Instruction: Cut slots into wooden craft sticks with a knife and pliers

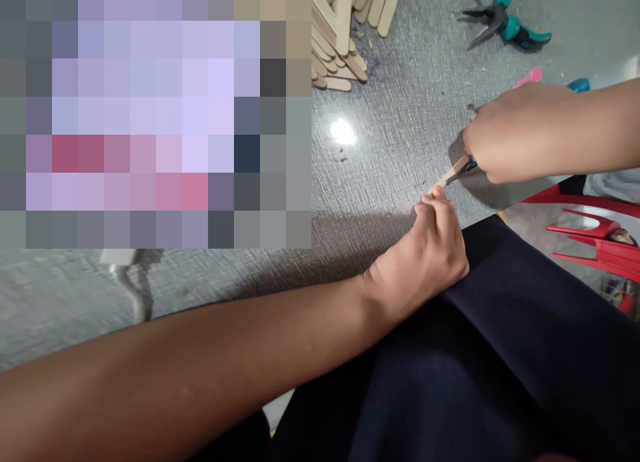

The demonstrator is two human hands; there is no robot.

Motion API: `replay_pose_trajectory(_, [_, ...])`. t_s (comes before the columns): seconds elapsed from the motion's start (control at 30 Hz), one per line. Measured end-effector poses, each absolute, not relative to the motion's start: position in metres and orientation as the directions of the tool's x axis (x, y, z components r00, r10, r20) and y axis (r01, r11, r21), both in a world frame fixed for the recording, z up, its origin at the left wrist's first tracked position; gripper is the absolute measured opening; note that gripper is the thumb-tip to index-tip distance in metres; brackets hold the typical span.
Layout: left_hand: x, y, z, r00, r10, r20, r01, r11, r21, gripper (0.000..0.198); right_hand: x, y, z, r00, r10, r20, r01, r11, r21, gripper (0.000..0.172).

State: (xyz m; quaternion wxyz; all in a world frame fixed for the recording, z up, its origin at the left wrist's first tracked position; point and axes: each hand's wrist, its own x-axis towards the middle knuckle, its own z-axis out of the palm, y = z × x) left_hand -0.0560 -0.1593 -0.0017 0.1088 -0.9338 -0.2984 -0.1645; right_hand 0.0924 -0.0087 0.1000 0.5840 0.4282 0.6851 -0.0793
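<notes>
My left hand [440,239] is closed, pinching one end of a flat wooden craft stick [449,171] low over the table's near edge. The stick slants up and to the right, its far end reaching my right hand [520,132]. That hand is closed around a hand tool whose dark metal tip [456,175] lies alongside the stick. A bit of blue shows by its fingers; most of the tool is hidden, so its kind cannot be told. Beyond the knuckles, a pink piece [529,79] and a blue rounded end [579,85] stick out.
A pile of craft sticks [343,22] lies at the table's far side. Teal-and-black pliers [505,23] rest open at the upper right. A white cable [143,295] crosses the left. A red plastic chair [600,239] stands right. Pixel blocks cover the upper left.
</notes>
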Motion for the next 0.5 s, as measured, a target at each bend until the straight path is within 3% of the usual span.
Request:
replay_pose_trajectory(0.1, [-0.054, -0.160, 0.000, 0.784, 0.530, 0.324, 0.576, -0.815, -0.060, 0.040, 0.094, -0.009, 0.099, 0.023, 0.494, -0.869, 0.665, 0.641, 0.382, 0.011])
replay_pose_trajectory(0.3, [-0.054, -0.159, -0.001, 0.743, 0.504, 0.441, 0.632, -0.744, -0.216, 0.031, 0.085, -0.015, 0.103, 0.057, 0.487, -0.872, 0.644, 0.649, 0.405, 0.014])
replay_pose_trajectory(0.5, [-0.056, -0.156, -0.006, 0.753, 0.465, 0.466, 0.604, -0.769, -0.211, 0.027, 0.084, -0.010, 0.096, 0.094, 0.488, -0.868, 0.636, 0.641, 0.429, 0.011])
